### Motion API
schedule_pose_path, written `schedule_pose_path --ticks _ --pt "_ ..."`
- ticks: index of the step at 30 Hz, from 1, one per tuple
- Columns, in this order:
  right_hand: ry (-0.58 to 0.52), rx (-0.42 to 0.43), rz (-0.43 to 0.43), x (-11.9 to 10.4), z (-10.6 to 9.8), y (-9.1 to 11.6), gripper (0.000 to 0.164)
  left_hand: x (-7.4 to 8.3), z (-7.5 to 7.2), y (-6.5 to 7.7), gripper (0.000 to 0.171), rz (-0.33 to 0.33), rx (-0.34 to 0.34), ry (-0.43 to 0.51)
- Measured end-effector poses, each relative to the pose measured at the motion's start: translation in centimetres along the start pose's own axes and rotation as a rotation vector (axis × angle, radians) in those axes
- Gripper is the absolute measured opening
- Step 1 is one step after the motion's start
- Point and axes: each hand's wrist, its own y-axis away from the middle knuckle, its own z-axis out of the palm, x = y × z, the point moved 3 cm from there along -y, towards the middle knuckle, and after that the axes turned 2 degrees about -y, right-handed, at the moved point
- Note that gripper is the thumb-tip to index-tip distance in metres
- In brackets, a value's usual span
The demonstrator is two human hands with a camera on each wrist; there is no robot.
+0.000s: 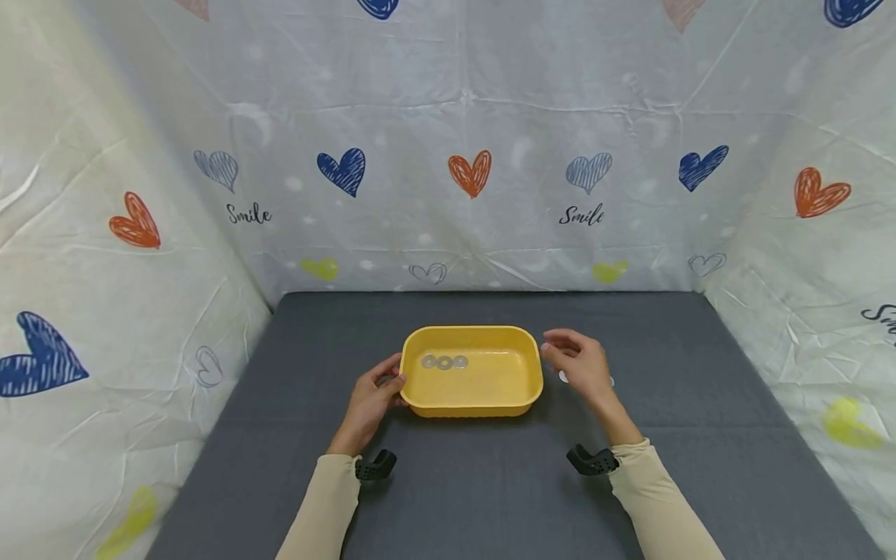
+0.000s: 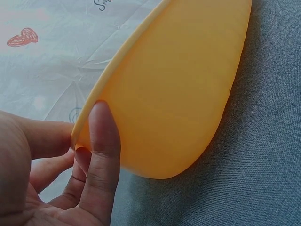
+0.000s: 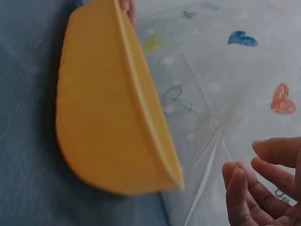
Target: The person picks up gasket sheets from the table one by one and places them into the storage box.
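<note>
Three flat washers [image 1: 444, 367] in yellow tray [image 1: 490, 383] could slide if L hand [image 1: 369, 402], clamped on tray's end, tilts it; R hand [image 1: 582, 365] loosely curled, apart, w/ nothing visibly held.

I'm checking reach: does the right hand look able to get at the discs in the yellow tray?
Probably yes: the right hand is just beside the yellow tray, whose open top leaves the three discs uncovered.

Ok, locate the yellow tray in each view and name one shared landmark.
Head: yellow tray, below centre, between left hand and right hand.
Left wrist: upper middle, cut off by the top edge.
Right wrist: mostly left half, reaching the top edge.
Shared landmark: heart-print sheet.
</note>
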Motion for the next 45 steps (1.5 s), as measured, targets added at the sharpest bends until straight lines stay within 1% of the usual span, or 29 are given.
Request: schedule_pose_path --ticks 5,12,17,20,27,38,41,45 --pt "0.085 0.016 -0.022 1.7 -1.8 0.4 0.034 0.0 0.0 -0.1 0.05 0.001 0.002 0.013" --pt "0.203 0.092 -0.012 3.6 -3.9 0.5 0.03 0.0 0.1 -0.1 0.051 0.0 0.002 -0.001" --pt "0.292 0.125 -0.03 4.8 -5.2 0.7 0.029 0.0 -0.1 -0.2 0.051 0.007 -0.009 0.003" --pt "0.328 0.135 -0.024 5.6 -5.8 1.0 0.029 0.0 0.0 -0.2 0.051 0.011 -0.013 0.008" --pt "0.367 0.122 0.021 7.2 -6.9 1.2 0.034 -0.1 0.0 -0.2 0.051 0.009 -0.012 0.012" --pt "0.45 0.093 0.036 9.4 -8.4 0.7 0.037 -0.2 0.0 -0.3 0.051 0.02 -0.009 0.017" --pt "0.452 0.082 0.057 9.9 -8.6 0.7 0.036 -0.2 -0.1 -0.3 0.05 0.019 -0.009 0.02" --pt "0.424 0.054 0.106 10.6 -8.7 0.8 0.035 -0.2 -0.1 -0.3 0.051 0.013 -0.011 0.025"
